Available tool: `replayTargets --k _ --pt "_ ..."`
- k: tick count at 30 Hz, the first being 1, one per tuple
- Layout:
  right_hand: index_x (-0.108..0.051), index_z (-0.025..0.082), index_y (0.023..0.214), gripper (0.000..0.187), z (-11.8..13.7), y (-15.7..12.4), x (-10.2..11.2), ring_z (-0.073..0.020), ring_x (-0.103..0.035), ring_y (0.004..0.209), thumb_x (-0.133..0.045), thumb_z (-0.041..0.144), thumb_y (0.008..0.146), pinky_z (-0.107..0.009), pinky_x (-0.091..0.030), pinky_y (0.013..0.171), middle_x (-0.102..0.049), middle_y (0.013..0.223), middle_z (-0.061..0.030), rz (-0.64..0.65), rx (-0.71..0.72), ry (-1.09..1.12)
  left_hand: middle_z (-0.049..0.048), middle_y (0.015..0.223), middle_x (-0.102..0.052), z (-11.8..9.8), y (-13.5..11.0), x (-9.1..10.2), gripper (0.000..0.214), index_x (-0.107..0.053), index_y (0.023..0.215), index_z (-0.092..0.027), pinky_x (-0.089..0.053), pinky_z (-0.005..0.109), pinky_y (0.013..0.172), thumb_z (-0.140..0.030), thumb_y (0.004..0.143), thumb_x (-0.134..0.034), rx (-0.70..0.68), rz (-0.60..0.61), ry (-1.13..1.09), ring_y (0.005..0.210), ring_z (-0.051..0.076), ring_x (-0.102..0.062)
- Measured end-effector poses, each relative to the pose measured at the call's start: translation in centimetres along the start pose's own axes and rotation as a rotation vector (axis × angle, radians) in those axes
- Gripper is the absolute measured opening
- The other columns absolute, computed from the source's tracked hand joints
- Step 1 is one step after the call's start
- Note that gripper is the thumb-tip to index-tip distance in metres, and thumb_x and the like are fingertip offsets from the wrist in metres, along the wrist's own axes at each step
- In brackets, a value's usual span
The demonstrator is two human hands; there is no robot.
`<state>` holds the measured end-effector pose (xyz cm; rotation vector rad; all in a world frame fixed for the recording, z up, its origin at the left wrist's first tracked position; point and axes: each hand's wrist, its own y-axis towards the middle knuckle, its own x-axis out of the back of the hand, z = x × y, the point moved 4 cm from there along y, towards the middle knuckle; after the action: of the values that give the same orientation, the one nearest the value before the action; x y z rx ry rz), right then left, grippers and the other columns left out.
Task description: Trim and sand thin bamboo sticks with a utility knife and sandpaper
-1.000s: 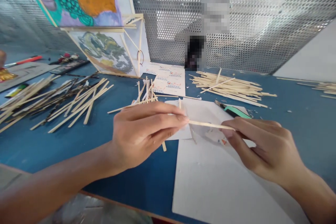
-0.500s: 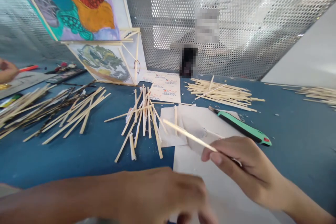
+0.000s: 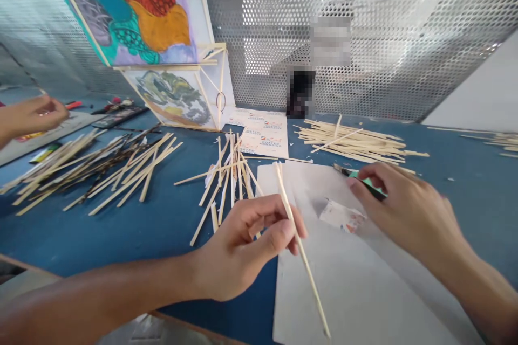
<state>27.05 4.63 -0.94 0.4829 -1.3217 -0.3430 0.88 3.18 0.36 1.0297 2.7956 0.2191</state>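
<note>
gripping stick [image 3: 301,250] over sheet [image 3: 356,291], left hand [image 3: 246,248].

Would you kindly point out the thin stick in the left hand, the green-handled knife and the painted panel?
thin stick [image 3: 309,275]: head view, on its lower shaft.
green-handled knife [image 3: 374,188]: head view, on the green handle.
painted panel [image 3: 165,27]: head view, on the orange patch.

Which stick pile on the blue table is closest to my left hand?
The small crisscrossed pile just beyond your left hand, which holds a stick; others lie farther away.
</note>
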Motion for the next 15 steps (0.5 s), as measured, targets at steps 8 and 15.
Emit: replayTargets --k 8,15 --pt "-0.068 0.020 0.100 0.033 -7.3 -0.3 -3.2 -0.0302 -0.069 0.063 -0.065 0.051 0.091 -0.035 -0.039 0.049 -0.073 0.081 -0.0145 0.015 0.195 -0.343 -0.0007 0.076 -0.060 0.5 -0.3 -0.5 0.026 -0.052 0.088 -0.018 -0.048 0.024 0.062 -0.037 0.105 -0.051 0.081 0.032 -0.083 0.059 0.009 -0.061" --pt "-0.062 0.023 0.089 0.026 -6.3 1.5 -1.5 -0.0218 -0.062 0.050 -0.059 0.048 0.096 -0.030 -0.036 0.041 -0.069 0.073 -0.0089 0.019 0.110 -0.219 -0.0021 0.068 -0.057 0.3 -0.5 -0.8 0.034 -0.051 0.088 -0.018 -0.040 0.020 0.051 -0.045 0.107 -0.046 0.187 0.056 -0.064 0.050 0.007 -0.056"
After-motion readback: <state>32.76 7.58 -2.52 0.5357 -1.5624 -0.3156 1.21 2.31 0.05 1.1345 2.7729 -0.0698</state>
